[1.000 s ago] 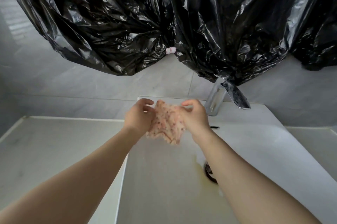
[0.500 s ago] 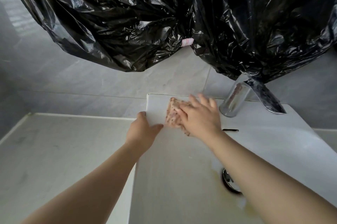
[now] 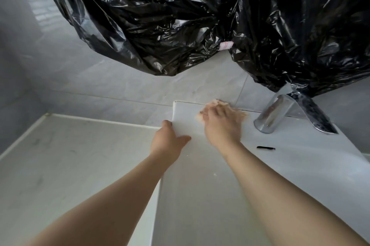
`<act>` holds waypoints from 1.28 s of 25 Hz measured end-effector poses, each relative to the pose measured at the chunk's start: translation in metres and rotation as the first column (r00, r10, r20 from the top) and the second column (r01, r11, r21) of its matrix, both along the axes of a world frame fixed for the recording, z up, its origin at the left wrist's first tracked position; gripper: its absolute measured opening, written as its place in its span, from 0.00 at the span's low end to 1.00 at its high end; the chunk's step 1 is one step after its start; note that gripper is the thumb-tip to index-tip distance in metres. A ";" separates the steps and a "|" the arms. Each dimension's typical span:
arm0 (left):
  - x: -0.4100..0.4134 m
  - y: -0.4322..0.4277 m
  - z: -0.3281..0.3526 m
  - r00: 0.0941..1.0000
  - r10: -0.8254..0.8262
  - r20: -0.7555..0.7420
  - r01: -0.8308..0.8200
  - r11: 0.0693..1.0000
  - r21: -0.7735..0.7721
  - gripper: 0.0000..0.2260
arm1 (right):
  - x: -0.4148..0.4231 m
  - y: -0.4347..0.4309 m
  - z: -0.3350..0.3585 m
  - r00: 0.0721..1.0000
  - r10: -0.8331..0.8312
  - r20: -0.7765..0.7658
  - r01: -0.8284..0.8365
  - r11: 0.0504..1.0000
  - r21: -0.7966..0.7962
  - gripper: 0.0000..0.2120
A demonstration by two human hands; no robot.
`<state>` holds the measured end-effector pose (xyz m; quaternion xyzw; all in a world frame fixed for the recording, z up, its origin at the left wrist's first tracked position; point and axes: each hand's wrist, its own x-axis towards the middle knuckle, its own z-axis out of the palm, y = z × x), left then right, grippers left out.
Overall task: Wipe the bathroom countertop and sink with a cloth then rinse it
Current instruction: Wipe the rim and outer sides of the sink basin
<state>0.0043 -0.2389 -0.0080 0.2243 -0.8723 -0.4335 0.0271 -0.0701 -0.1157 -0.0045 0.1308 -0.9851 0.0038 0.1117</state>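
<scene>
Cloth (image 3: pixel 239 115) first: the pinkish speckled rag lies flat on the back left corner of the sink (image 3: pixel 186 111), on the wide ledge close to the wall tiles (image 3: pixel 120 87) and just left of the faucet (image 3: pixel 274 117). Our right hand (image 3: pixel 221 127) covers most of it, fingers spread and laid straight on top, pressing rather than gripping. Only a fringe of cloth shows beyond the fingertips and along the right side. The hand is smeared with motion blur, so we judge it is mid-stroke across the ledge. We think a flat palm is used because it puts the widest patch of fabric on the surface and lets it reach into the corner.

Our left hand (image 3: pixel 168 141) rests on the sink's left edge, thumb splayed on the top face, fingers going over the outer side. It holds nothing and seems to be there to steady us as we lean forward. Beside it the tabletop (image 3: pixel 80 155) runs off to the left, lower than the sink rim, with faint grey smudges on it. A black plastic bag (image 3: pixel 180 25) hangs overhead and drapes onto the faucet's top, so we work beneath it. The wiping looks early: basin, tabletop and rinse are not yet done.
</scene>
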 end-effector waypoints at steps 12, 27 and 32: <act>0.003 0.002 0.003 1.000 -0.009 -0.005 0.009 1.000 -0.015 0.19 | -0.009 0.032 0.020 0.999 -0.002 0.051 -0.010 0.973 0.229 0.24; 0.001 0.000 -0.001 1.000 -0.009 -0.007 0.010 1.000 0.023 0.18 | -0.007 0.053 -0.010 0.981 -0.187 0.044 0.190 0.976 -0.110 0.22; 0.002 0.001 -0.001 1.000 -0.004 -0.020 0.003 1.000 -0.031 0.19 | 0.019 -0.004 -0.013 0.966 0.253 0.044 -0.245 0.958 -0.147 0.26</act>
